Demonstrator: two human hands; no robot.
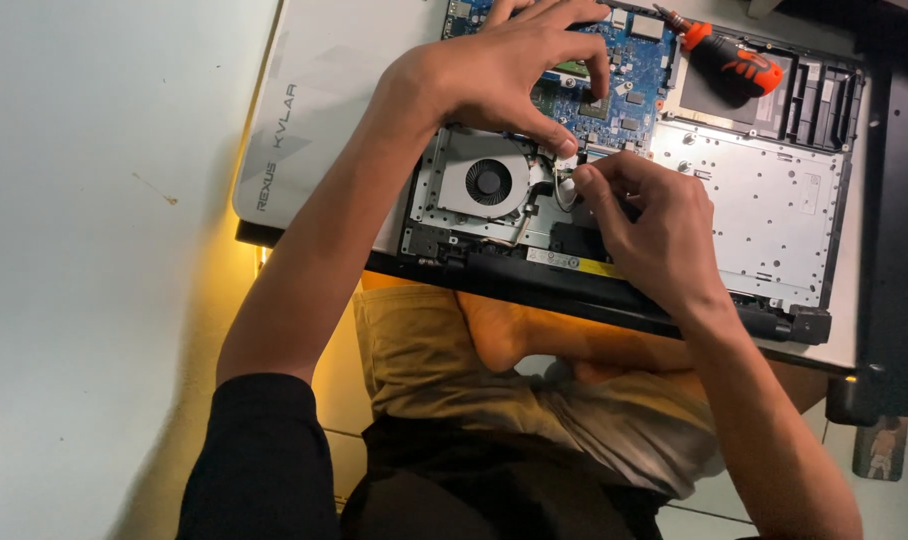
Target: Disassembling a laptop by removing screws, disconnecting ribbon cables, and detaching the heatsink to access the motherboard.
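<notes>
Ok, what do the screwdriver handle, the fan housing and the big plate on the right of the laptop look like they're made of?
The screwdriver handle looks like orange plastic with black rubbery grip patches, matte. The fan housing seems to be thin silver sheet metal around a dark, probably plastic, fan wheel. The plate appears to be stamped grey metal, dull, dotted with small holes and screw points, though painted plastic can't be ruled out.

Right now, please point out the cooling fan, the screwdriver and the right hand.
cooling fan (489,182), head view, on its dark hub.
screwdriver (736,60), head view, on its orange handle.
right hand (654,235), head view, on its back.
</notes>
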